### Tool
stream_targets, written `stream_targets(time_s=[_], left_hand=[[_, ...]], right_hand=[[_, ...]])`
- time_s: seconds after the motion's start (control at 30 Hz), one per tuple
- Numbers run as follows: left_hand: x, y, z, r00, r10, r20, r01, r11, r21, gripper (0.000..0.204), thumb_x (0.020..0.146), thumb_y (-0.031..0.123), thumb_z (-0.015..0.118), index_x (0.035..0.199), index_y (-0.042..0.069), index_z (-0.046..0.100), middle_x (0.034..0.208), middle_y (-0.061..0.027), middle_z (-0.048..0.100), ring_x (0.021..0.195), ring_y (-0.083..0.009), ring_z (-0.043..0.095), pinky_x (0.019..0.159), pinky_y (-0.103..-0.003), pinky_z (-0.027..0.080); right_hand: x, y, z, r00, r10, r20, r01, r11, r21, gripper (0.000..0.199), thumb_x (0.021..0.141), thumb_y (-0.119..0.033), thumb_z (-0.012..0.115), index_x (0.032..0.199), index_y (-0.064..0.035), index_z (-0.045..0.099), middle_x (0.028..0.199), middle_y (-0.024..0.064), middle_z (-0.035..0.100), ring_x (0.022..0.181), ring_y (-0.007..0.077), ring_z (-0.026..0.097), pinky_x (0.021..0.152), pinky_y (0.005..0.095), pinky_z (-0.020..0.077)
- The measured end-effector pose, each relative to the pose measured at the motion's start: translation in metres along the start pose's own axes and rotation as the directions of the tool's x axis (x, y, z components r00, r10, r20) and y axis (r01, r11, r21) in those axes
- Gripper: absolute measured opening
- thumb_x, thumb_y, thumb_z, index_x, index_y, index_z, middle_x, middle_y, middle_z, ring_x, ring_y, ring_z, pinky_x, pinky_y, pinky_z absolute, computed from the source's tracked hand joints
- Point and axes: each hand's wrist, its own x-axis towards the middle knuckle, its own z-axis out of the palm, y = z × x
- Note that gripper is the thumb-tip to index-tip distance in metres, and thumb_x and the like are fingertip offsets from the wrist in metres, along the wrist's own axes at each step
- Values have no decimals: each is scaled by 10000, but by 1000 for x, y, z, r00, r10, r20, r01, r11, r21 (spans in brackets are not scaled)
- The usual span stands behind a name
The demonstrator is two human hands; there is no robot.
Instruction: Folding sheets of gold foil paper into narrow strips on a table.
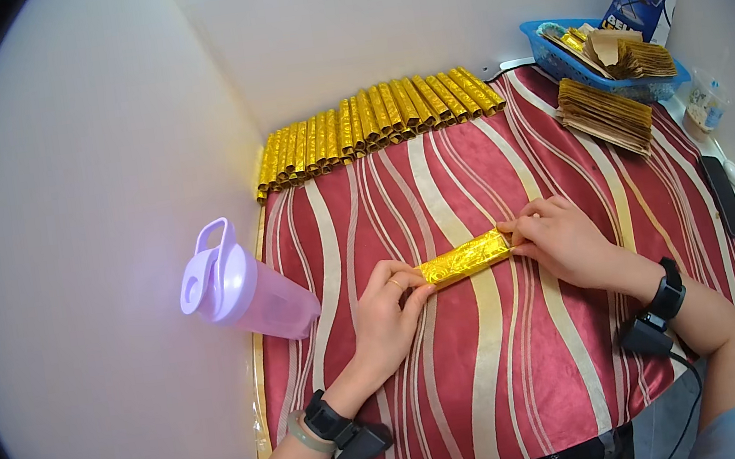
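A shiny gold foil paper roll (pixel 466 258), flattened into a long narrow shape, lies crosswise in front of me on the striped red cloth. My left hand (pixel 390 309) pinches its left end between thumb and fingers. At the other end, my right hand (pixel 561 236) grips the roll with thumb and bent fingers. Toward the back of the table, many similar gold foil rolls (pixel 377 121) are stacked side by side in a long row. To the right of them rests a stack of flat brown-gold paper sheets (pixel 605 115).
A lilac shaker bottle (pixel 250 287) stands at the left edge by the wall. At the back right, a blue basket (pixel 554 56) holds more paper sheets, with a dark blue printed bag behind. A clear plastic cup (pixel 706 103) and a black phone (pixel 723 195) lie along the right edge.
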Motion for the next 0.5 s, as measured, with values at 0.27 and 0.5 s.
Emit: stream_targets(time_s=[0.27, 0.5], left_hand=[[16, -10, 2, 988, -153, -10, 153, 988, 25, 104, 786, 43, 724, 863, -24, 705, 950, -91, 600, 873, -210, 603, 763, -301, 484], [23, -14, 5, 983, -183, 31, 183, 983, 12, 96, 789, 47, 720, 852, -24, 704, 971, -93, 591, 836, -189, 599, 738, -297, 485]], right_hand=[[16, 21, 4, 994, 103, -34, -89, 953, 289, 132, 836, -180, 679, 845, -51, 651, 812, 77, 682, 789, 287, 620, 731, 396, 472], [28, 27, 8, 999, 11, -38, -4, 985, 175, 143, 821, -168, 692, 853, -35, 648, 750, 118, 643, 748, 300, 628, 693, 404, 485]])
